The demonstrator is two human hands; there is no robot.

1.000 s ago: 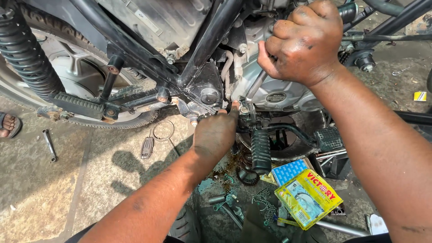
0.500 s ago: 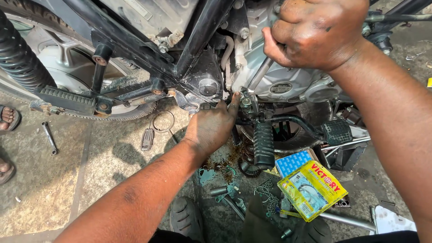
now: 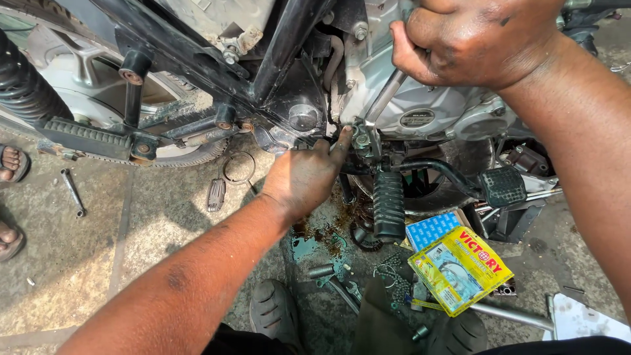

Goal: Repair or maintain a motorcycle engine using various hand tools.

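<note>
Fingers: the left hand (image 3: 303, 176) has its fingers (image 3: 342, 139) stretched out, tips pressed on a small bolt fitting (image 3: 360, 139) at the foot of the engine; nothing is clasped in it.
Right fingers: the right hand (image 3: 474, 41) is a closed fist around the top of a metal tool shaft (image 3: 384, 98), which slants down to that same fitting.
Fitting: low on the engine case (image 3: 420, 112), just above the footpeg (image 3: 389, 205) and beside the black frame (image 3: 289, 72).
Done, judging by the scene: dark oil (image 3: 325, 233) has pooled on the floor under the engine, and loose bolts (image 3: 322, 270) and a chain piece (image 3: 391, 276) lie near it, so some parts seem already off.
Left, as a judgement: the tool is seated on the fitting and the case sits on the engine; the yellow packet (image 3: 460, 268) and blue box (image 3: 430, 229) lie unused beside the work.
Also on the floor: a ring (image 3: 238, 167), a spanner (image 3: 71, 192), a sandalled foot (image 3: 13, 164) at the left edge.
Unclear: whether the fitting is tight or loose.
</note>
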